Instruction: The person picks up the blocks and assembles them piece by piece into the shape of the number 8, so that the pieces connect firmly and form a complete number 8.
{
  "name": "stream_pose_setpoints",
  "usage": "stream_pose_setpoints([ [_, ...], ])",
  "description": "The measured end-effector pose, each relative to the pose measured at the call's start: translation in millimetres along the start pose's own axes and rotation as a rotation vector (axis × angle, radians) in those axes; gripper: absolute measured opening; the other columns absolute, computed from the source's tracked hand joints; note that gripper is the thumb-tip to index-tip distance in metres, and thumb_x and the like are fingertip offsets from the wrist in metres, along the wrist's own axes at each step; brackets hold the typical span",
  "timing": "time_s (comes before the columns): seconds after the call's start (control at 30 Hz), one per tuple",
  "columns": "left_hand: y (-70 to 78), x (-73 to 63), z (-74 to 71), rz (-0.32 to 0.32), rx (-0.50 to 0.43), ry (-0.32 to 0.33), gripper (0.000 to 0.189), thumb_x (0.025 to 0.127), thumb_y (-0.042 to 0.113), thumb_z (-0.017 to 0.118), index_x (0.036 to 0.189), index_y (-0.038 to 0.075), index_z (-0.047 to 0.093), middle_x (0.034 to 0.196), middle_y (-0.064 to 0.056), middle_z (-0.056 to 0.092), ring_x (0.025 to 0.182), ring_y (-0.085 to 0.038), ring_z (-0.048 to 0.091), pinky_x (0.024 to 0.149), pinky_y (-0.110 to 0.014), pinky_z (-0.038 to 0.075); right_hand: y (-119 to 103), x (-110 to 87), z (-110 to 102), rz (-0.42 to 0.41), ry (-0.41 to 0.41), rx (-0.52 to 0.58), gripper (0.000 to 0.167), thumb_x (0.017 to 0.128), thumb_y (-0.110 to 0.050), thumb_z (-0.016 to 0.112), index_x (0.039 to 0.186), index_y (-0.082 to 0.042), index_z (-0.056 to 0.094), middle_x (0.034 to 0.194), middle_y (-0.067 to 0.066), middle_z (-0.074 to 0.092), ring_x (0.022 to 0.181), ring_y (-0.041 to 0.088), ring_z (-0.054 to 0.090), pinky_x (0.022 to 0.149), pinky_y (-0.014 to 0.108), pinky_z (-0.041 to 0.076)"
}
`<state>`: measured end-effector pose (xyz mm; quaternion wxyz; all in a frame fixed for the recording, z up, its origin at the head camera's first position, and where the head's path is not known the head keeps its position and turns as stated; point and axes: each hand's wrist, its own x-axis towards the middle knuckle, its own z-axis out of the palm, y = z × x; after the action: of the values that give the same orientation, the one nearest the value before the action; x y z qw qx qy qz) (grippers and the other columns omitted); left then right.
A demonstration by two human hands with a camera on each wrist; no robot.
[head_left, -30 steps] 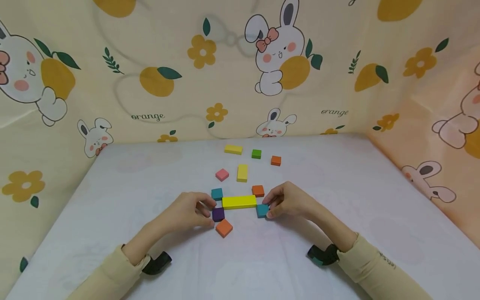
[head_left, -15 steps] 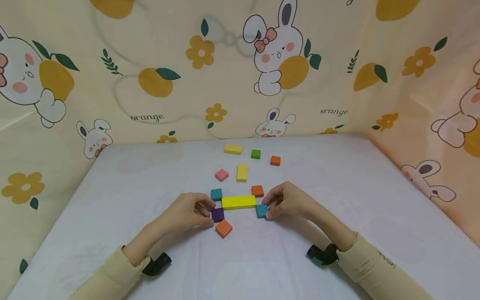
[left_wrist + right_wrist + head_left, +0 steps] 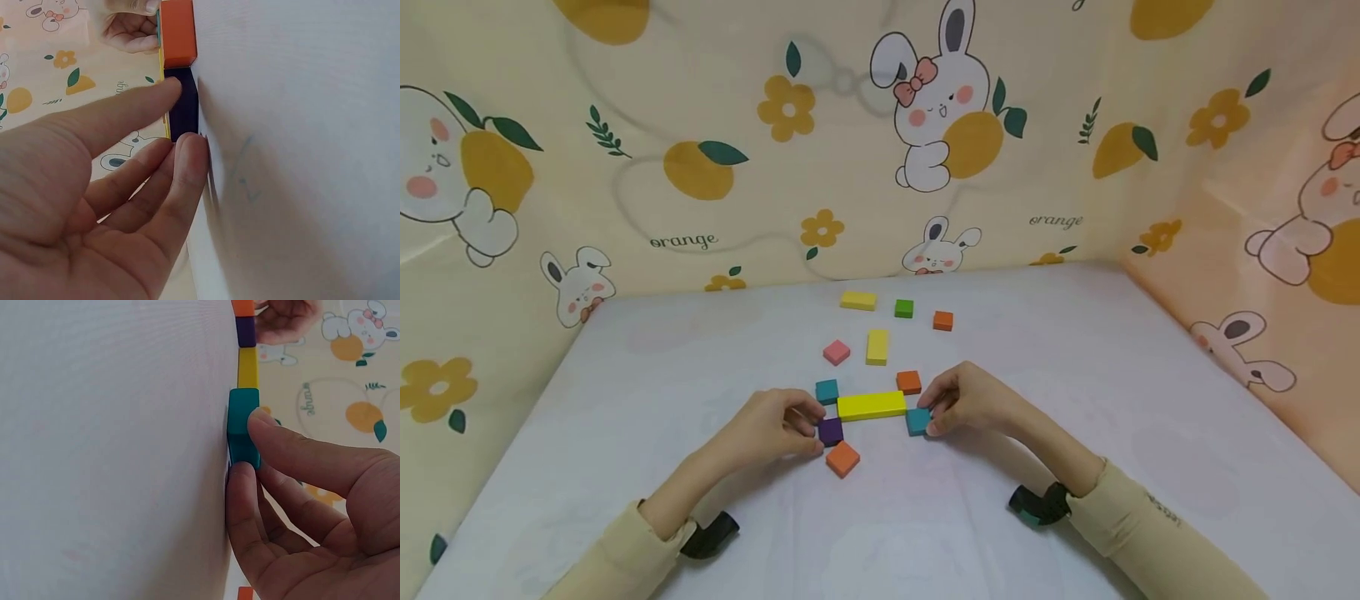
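In the head view a long yellow block [image 3: 871, 406] lies crosswise between my hands. My left hand [image 3: 772, 427] pinches a purple block [image 3: 831, 432] at the yellow block's near left corner; in the left wrist view the thumb is on one face and fingertips sit at another edge. At the opposite end, my right hand [image 3: 979, 405] pinches a teal block [image 3: 244, 425] between thumb and fingers. A second teal block [image 3: 827, 392] lies at the far left corner, and an orange-red block [image 3: 908, 382] at the far right. Just below the purple block sits an orange block [image 3: 843, 459], turned diagonally.
Farther back on the white table [image 3: 662, 358] are a pink block [image 3: 837, 352], a pale yellow block [image 3: 877, 347], another yellow block [image 3: 858, 301], a green block [image 3: 904, 308] and a small orange block [image 3: 943, 321]. A rabbit-print cloth [image 3: 737, 100] stands behind.
The whole head view has shifted slightly to the left. Both hands keep their grip on the purple and teal blocks, and the blocks' arrangement looks the same.
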<state>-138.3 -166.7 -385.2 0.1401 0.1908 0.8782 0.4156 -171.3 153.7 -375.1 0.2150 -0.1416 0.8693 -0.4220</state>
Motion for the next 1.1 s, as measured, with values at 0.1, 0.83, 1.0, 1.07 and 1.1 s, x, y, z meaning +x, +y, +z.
stream_pose_setpoints([
  [0.1,0.2,0.3,1.2,0.001,0.004,0.001,0.035,0.078,0.014,0.085,0.108,0.008,0.068,0.098,0.001,0.067,0.084,-0.013,0.064,0.074,-0.026,0.055,0.6,0.0,-0.7,0.002,-0.002,0.007,0.024,0.076,-0.005,0.085,0.097,-0.006,0.074,0.081,0.004,0.068,0.073,0.021,0.060,0.072,0.030,0.051],
  [0.83,1.9,-2.1,1.7,0.006,0.005,0.010,0.032,0.078,0.015,0.085,0.106,0.009,0.071,0.095,0.001,0.068,0.080,-0.014,0.062,0.074,-0.029,0.055,-1.5,-2.4,1.3,0.003,-0.008,0.017,0.025,0.075,-0.003,0.085,0.097,-0.003,0.073,0.081,0.004,0.068,0.072,0.020,0.060,0.071,0.030,0.051],
  [1.0,2.7,-1.5,2.2,-0.006,0.009,0.012,0.031,0.078,0.014,0.085,0.106,0.010,0.072,0.095,0.001,0.068,0.080,-0.014,0.062,0.075,-0.029,0.055,-1.4,-2.6,0.9,0.006,-0.006,0.020,0.025,0.075,-0.004,0.085,0.097,-0.003,0.073,0.081,0.005,0.068,0.072,0.021,0.060,0.071,0.030,0.051],
  [1.07,3.0,-1.1,2.1,-0.010,0.009,0.014,0.031,0.078,0.014,0.085,0.106,0.010,0.072,0.095,0.001,0.068,0.080,-0.014,0.062,0.075,-0.029,0.055,-1.7,-2.6,0.5,0.006,-0.004,0.020,0.025,0.075,-0.004,0.085,0.096,-0.004,0.073,0.081,0.005,0.068,0.072,0.021,0.060,0.071,0.030,0.051],
  [1.1,3.2,-1.1,1.9,-0.010,0.008,0.015,0.031,0.078,0.014,0.085,0.106,0.009,0.072,0.095,0.001,0.068,0.080,-0.014,0.062,0.075,-0.029,0.055,-1.8,-2.6,0.3,0.006,-0.004,0.021,0.025,0.075,-0.004,0.085,0.096,-0.004,0.073,0.081,0.005,0.068,0.072,0.021,0.060,0.071,0.030,0.051],
])
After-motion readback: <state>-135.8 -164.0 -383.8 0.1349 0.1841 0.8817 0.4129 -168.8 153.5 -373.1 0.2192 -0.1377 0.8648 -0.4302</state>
